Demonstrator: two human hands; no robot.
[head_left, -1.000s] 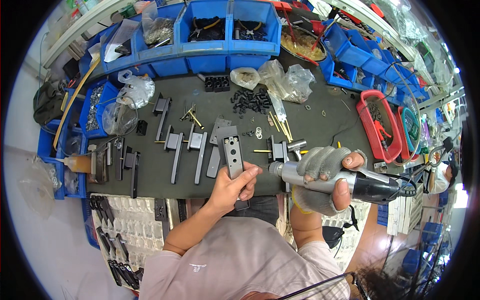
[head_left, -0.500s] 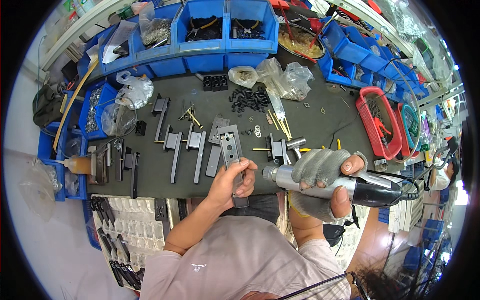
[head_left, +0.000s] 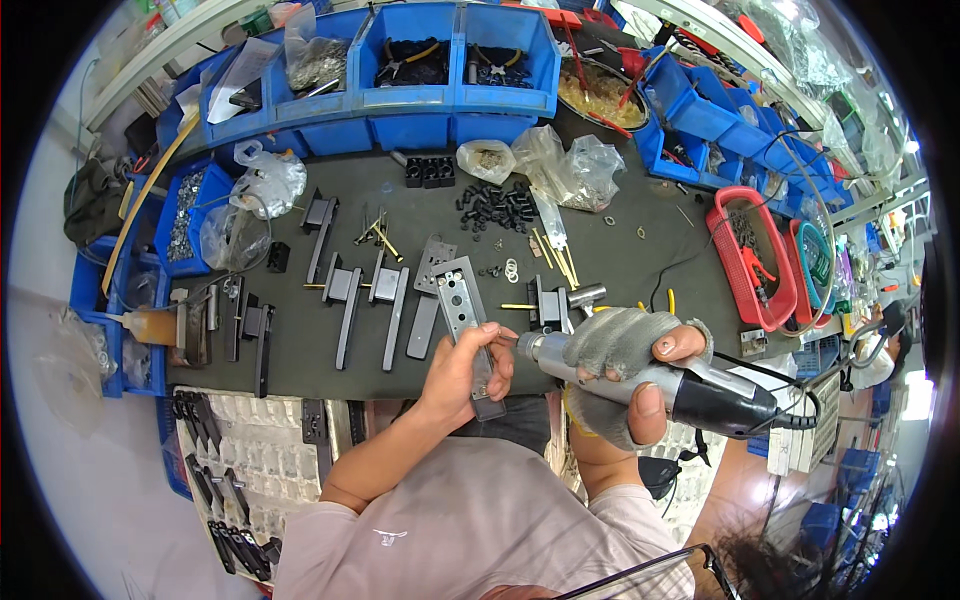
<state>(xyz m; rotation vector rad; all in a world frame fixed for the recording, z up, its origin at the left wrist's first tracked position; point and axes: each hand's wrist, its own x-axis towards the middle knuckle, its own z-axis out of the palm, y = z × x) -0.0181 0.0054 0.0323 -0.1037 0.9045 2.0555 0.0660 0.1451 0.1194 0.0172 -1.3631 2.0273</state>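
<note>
Gripped in the right hand [head_left: 622, 345], the power driver [head_left: 706, 400] has closed in on the left hand [head_left: 458, 378], curled around the dark plate [head_left: 460, 303] by the tabletop's [head_left: 650, 235] edge, leaving scarcely any working gap.

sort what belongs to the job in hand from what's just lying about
Job in hand:
- dark drilled plate, in the left hand
- power driver, in the gloved right hand

Probably lying about:
- red basket
- clear plastic bag
- amber bottle
</note>
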